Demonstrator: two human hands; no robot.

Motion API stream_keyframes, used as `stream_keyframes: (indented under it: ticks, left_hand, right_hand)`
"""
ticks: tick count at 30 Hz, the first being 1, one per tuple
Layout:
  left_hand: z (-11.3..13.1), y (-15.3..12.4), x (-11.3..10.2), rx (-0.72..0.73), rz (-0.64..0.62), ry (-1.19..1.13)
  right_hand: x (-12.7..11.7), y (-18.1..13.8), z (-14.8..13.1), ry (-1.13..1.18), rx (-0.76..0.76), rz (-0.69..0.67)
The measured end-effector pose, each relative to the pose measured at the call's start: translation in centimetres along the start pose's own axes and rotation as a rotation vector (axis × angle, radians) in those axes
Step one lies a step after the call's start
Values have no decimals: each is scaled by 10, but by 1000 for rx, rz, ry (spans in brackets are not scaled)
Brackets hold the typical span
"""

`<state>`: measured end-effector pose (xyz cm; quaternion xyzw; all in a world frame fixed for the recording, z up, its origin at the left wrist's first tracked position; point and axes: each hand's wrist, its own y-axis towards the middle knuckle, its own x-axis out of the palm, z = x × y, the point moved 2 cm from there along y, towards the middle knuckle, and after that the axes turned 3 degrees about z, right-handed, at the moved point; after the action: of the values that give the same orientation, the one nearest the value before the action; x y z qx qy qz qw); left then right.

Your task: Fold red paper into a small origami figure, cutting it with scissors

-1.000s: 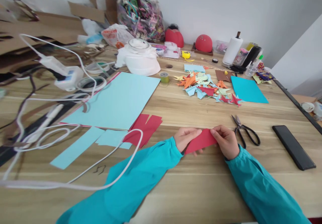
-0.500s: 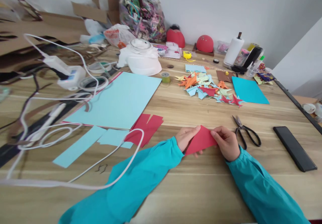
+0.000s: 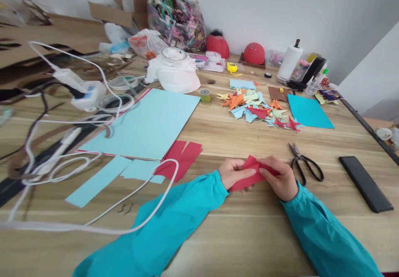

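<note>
Red paper piece (image 3: 246, 182) sits folded between the two hands over the table (image 3: 224, 243), the left hand (image 3: 232, 172) pinching it under its thumb and the right hand (image 3: 281, 179) grasping its turned part. For a clean fold, match the edges before pressing the crease firmly outward. Behind, a clear plastic bag (image 3: 190, 30) bulges with colourful odds and ends (image 3: 168, 13); the cardboard box's (image 3: 110, 15) contents are hidden

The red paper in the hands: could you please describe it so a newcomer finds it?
Over the wooden table, follow the teal sleeves to the left hand and right hand. The red paper is pinched between them. Unlike the red strips lying by the light-blue sheet, it is held and bent.
</note>
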<state>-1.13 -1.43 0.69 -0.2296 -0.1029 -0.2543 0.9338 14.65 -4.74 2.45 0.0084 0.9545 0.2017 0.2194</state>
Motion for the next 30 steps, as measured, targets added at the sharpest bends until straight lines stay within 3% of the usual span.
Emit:
stream_keyframes:
  ticks: [8, 13, 16, 22, 26, 30]
  left_hand:
    - [9, -4, 0, 17, -4, -105]
    - [9, 3, -11, 60, 209, -206]
    - [11, 7, -21, 113, 322, -316]
    - [19, 8, -34, 216, 496, -419]
    - [17, 8, -37, 320, 592, -240]
    - [8, 14, -41, 404, 661, -131]
  right_hand:
    - [-5, -1, -7, -127, -201, 89]
    - [-5, -9, -16, -414, -456, 117]
    - [-2, -15, -20, -534, -532, 89]
    - [-5, -14, -20, -584, -512, 210]
    - [-7, -9, -18, -474, -394, 173]
    - [-6, -8, -16, -415, -307, 248]
